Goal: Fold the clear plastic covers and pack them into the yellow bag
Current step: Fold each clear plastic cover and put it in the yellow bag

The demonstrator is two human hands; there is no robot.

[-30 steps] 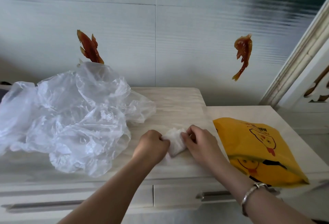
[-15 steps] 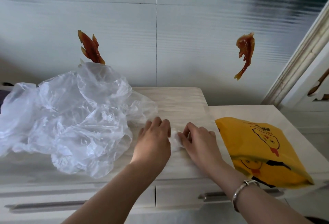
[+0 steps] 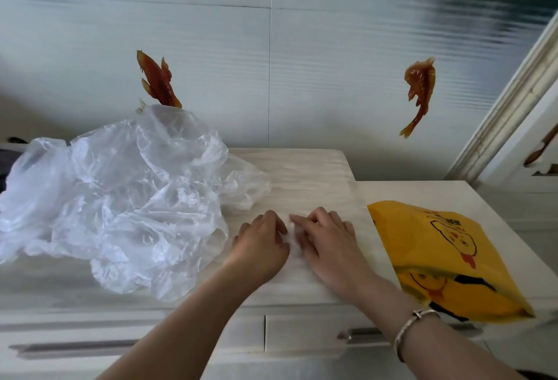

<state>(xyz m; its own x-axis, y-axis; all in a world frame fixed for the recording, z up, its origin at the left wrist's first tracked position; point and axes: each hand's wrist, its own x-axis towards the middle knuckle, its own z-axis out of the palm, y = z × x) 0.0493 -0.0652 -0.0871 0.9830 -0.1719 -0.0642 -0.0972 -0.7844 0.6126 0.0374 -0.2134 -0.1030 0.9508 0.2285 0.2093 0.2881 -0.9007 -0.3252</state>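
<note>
Item: folded clear plastic cover [image 3: 290,228], a small white wad at counter [image 3: 317,168] centre, mostly hidden. Left hand [image 3: 261,242] and right hand [image 3: 327,240] press on it, fingers flat and together. Likely featherlight, limp, slippery, springy; pinch at the edges. Yellow bag [image 3: 447,259] at 3 o'clock; unfolded covers [image 3: 114,198] at 9. A second ago fingertips pinched the wad; now both palms flatten it.

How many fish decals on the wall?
2. One red-orange fish decal sits left, just above the heap of clear plastic covers, its lower end hidden; the other fish decal sits right.
</note>
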